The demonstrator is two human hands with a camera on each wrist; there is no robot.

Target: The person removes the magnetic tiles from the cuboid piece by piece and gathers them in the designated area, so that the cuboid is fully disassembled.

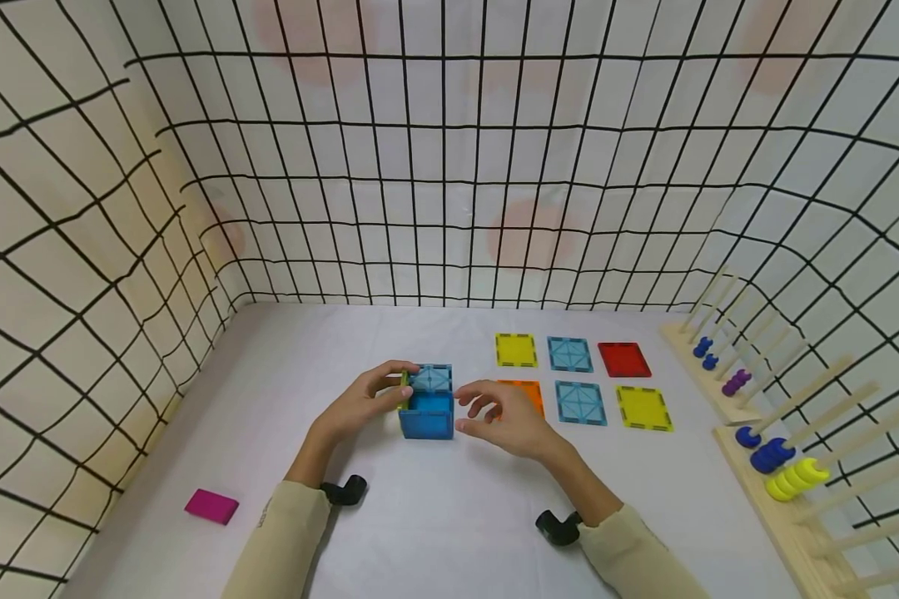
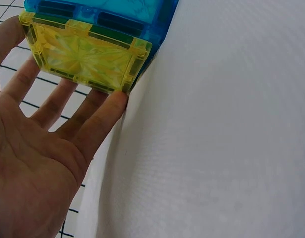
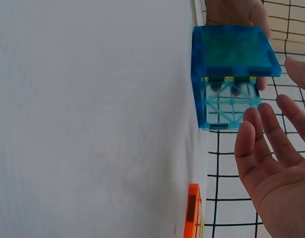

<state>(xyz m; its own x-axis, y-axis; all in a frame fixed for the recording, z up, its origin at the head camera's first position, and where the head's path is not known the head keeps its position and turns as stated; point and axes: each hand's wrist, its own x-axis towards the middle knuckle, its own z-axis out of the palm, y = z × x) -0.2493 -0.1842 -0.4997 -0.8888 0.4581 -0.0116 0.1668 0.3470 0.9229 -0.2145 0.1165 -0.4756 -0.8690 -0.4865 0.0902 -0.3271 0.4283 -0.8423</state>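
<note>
A small box of translucent magnetic tiles stands on the white tabletop in front of me. Its near wall is a solid blue tile, and a light-blue latticed tile forms the far wall. The left wall is a yellow tile. From the right wrist view, the side facing my right hand has no tile. My left hand holds the box by the yellow tile, fingers on its edges. Just right of the box, my right hand holds nothing, its fingers relaxed and apart from the tiles.
Right of the box lie loose tiles, including an orange tile partly behind my right hand, and a red tile. Wooden bead counters stand along the right edge. A magenta block lies left. Black wire grid encloses the table.
</note>
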